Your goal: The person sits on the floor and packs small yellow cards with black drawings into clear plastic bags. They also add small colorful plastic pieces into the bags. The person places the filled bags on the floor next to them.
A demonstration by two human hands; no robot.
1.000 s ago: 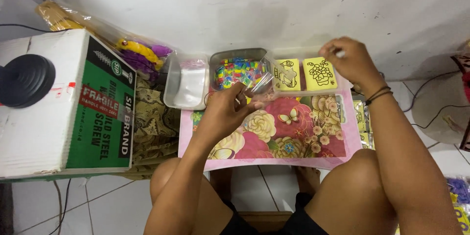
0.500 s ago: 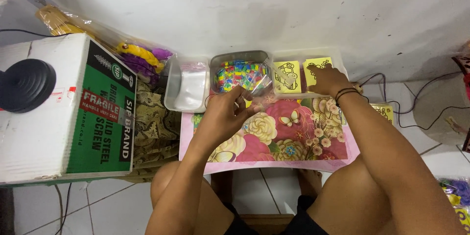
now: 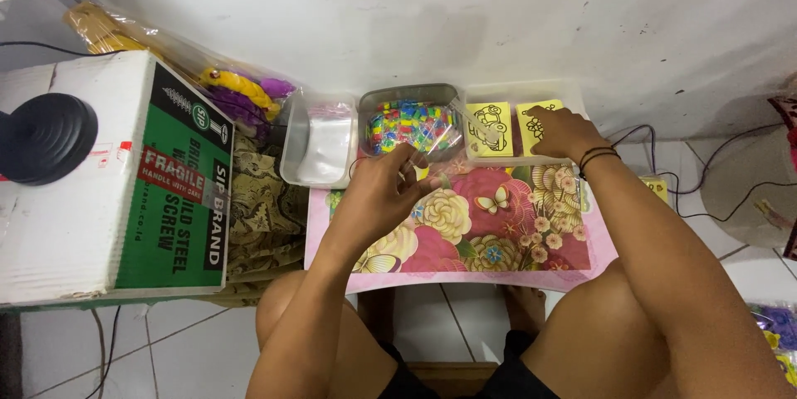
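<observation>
My left hand (image 3: 383,193) pinches a small clear plastic bag (image 3: 442,135) just in front of a grey tub of many-coloured beads (image 3: 407,123). My right hand (image 3: 561,133) rests palm down on yellow picture cards (image 3: 490,128) inside a clear box (image 3: 516,93) to the right of the tub. Its wrist wears dark bands. Both hands hover over a small table with a pink floral cover (image 3: 498,225).
A clear tub of plastic bags (image 3: 320,146) sits left of the beads. A white and green cardboard box (image 3: 116,179) with a black round object (image 3: 43,137) on it stands at left. Cables (image 3: 689,191) trail over the tiled floor at right. My knees are below the table.
My right hand has come down and left from behind the card box onto the yellow cards. My left hand has kept the clear bag by the bead tub.
</observation>
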